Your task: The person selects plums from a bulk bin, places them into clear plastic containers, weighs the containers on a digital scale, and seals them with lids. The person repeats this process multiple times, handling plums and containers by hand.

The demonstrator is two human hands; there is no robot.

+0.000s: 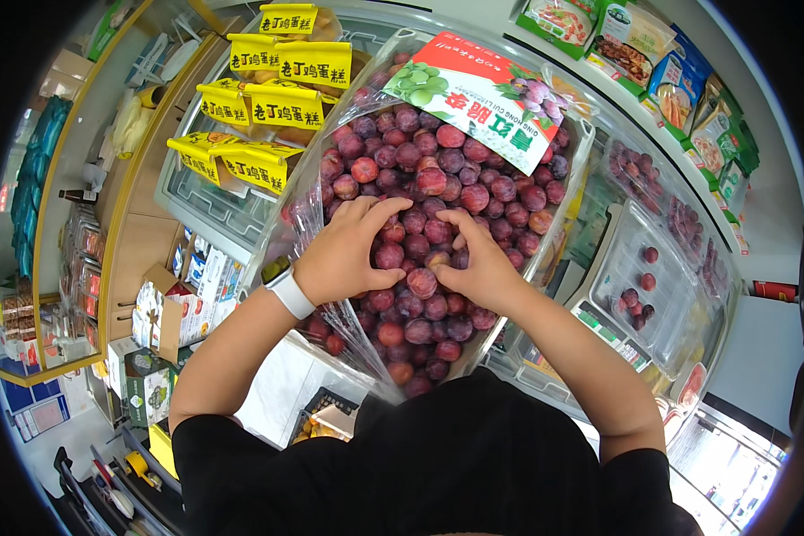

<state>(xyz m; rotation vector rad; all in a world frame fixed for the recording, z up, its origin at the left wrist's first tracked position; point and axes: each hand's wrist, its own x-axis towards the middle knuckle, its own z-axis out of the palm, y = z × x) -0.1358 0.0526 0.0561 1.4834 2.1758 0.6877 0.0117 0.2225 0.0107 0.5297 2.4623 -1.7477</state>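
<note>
A large crate lined with clear plastic film (348, 328) is full of red and purple plums (419, 331) right before me. My left hand (352, 251), with a smartwatch (285, 285) on its wrist, rests on the plums with thumb and fingers spread apart. Opposite it, my right hand (479, 261) touches the plums, its fingers curled and the thumb against a plum. Whether either hand grips a plum cannot be told. Across the crate's far end lies a printed cardboard sheet (476, 100) with pictures of fruit.
Yellow-labelled food packs (287, 104) stand at the upper left. On the right, a scale with a clear tray (633, 268) bears several plums, beside packed fruit (687, 231). Food bags (670, 87) line the upper right shelf. A black basket (325, 409) of yellow fruit stands below the crate.
</note>
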